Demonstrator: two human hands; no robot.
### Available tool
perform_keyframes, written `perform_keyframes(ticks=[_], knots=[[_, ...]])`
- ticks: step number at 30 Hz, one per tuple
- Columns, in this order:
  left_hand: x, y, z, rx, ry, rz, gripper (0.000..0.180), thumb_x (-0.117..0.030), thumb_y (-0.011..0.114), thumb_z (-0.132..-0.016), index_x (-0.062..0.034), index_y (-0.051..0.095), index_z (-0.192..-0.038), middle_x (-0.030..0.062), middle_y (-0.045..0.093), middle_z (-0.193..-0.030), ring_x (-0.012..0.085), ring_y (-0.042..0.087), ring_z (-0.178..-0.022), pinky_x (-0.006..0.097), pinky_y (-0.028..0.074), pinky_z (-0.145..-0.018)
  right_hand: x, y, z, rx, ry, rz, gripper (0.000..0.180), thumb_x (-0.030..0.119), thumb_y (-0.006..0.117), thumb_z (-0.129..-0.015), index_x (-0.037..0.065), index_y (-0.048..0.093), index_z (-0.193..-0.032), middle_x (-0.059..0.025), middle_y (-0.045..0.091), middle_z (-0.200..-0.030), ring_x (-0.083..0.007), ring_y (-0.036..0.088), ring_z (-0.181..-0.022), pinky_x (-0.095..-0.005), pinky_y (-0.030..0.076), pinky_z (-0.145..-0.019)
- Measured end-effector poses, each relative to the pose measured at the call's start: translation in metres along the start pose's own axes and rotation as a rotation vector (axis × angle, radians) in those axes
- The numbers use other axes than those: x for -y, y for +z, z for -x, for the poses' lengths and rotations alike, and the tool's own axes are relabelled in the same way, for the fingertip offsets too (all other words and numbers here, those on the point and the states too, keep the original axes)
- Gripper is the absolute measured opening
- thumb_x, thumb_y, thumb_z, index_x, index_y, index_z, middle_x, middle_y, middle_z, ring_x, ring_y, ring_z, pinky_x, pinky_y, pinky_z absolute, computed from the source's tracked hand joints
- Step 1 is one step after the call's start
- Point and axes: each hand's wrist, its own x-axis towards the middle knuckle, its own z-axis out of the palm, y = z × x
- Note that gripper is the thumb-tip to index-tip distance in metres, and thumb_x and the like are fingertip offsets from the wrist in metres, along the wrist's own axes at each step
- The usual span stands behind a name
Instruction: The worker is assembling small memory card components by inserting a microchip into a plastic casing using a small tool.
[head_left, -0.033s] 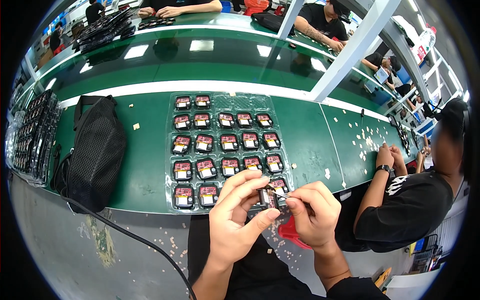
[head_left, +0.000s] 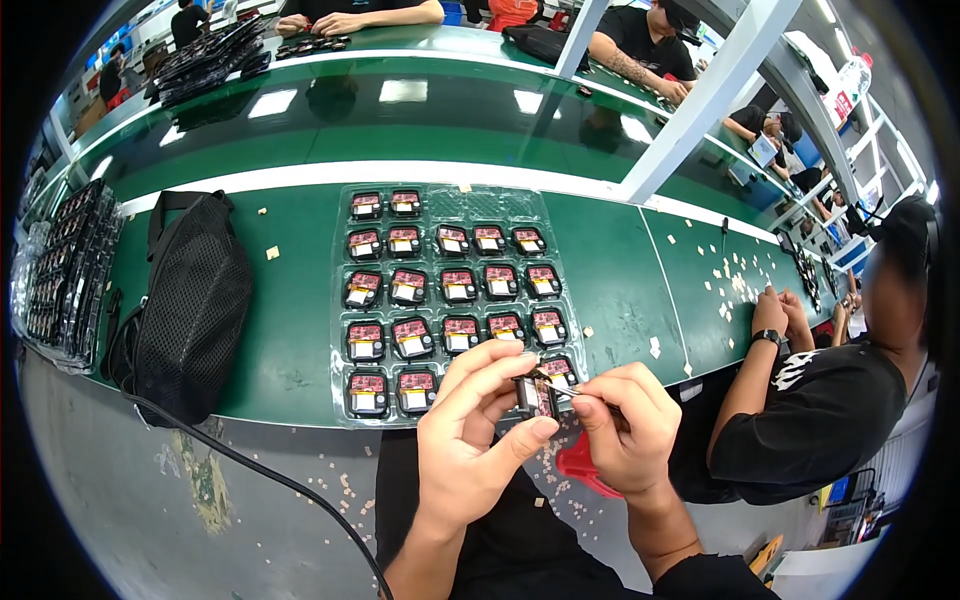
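Observation:
In front of me, over the near edge of the tray, my left hand [head_left: 478,440] grips a small black electronic unit [head_left: 537,397] between thumb and fingers. The unit is tilted, and its dark reddish inner side partly shows. My right hand [head_left: 630,425] pinches slim metal tweezers [head_left: 563,390], whose tip reaches the unit's upper edge; the exact contact point is too small to tell. Beyond both hands lies a clear plastic tray [head_left: 338,300] with rows of similar black units [head_left: 458,286], each with a red board and a pale label. My left fingers hide part of the front row.
A black mesh bag [head_left: 195,305] lies left of the tray, beside stacked loaded trays [head_left: 68,275]. A black cable [head_left: 270,472] runs below it. Small pale scraps [head_left: 735,280] litter the green bench [head_left: 620,290] and floor. A co-worker [head_left: 810,390] sits at right; a metal post [head_left: 710,105] rises beyond.

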Motion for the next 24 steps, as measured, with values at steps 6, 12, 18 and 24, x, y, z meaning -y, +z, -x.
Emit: perform_keyframes(ticks=[6,12,18,24], knots=[[0.0,-0.006,-0.002,-0.01,-0.017,0.114,0.05,0.003,0.078,-0.087,0.0106,0.057,-0.132,0.0155,0.048,-0.142,0.0237,0.059,-0.123,0.036,0.052,-0.104,-0.005,0.008,0.005,-0.142,-0.129,0.173,0.021,0.003,0.085,-0.077,0.0,0.073,-0.095,-0.0093,0.065,-0.083,-0.0191,0.063,-0.062,-0.0287,0.049,-0.051],[0.0,-0.006,-0.001,0.014,-0.01,0.115,0.05,0.002,0.078,-0.088,0.0111,0.057,-0.132,0.0158,0.048,-0.143,0.0241,0.059,-0.124,0.036,0.052,-0.105,-0.014,0.01,0.004,-0.167,-0.372,0.243,0.026,0.006,0.088,-0.073,0.001,0.074,-0.094,-0.0066,0.065,-0.082,-0.0177,0.058,-0.059,-0.0291,0.043,-0.05],[0.0,-0.005,-0.001,0.034,-0.017,0.097,0.051,0.001,0.078,-0.088,0.0117,0.056,-0.133,0.0163,0.047,-0.143,0.0244,0.059,-0.124,0.037,0.052,-0.105,-0.012,0.008,0.0,-0.134,-0.386,0.273,0.022,0.007,0.087,-0.075,0.002,0.075,-0.093,-0.0061,0.066,-0.08,-0.0176,0.058,-0.058,-0.0291,0.042,-0.049],[0.0,-0.006,-0.001,0.041,-0.018,0.097,0.052,-0.001,0.079,-0.088,0.0115,0.056,-0.133,0.0164,0.047,-0.143,0.0245,0.058,-0.124,0.037,0.051,-0.105,-0.009,0.009,0.001,-0.132,-0.196,0.071,0.016,0.004,0.082,-0.081,-0.002,0.073,-0.092,-0.0096,0.067,-0.08,-0.0213,0.064,-0.062,-0.0291,0.05,-0.054]])
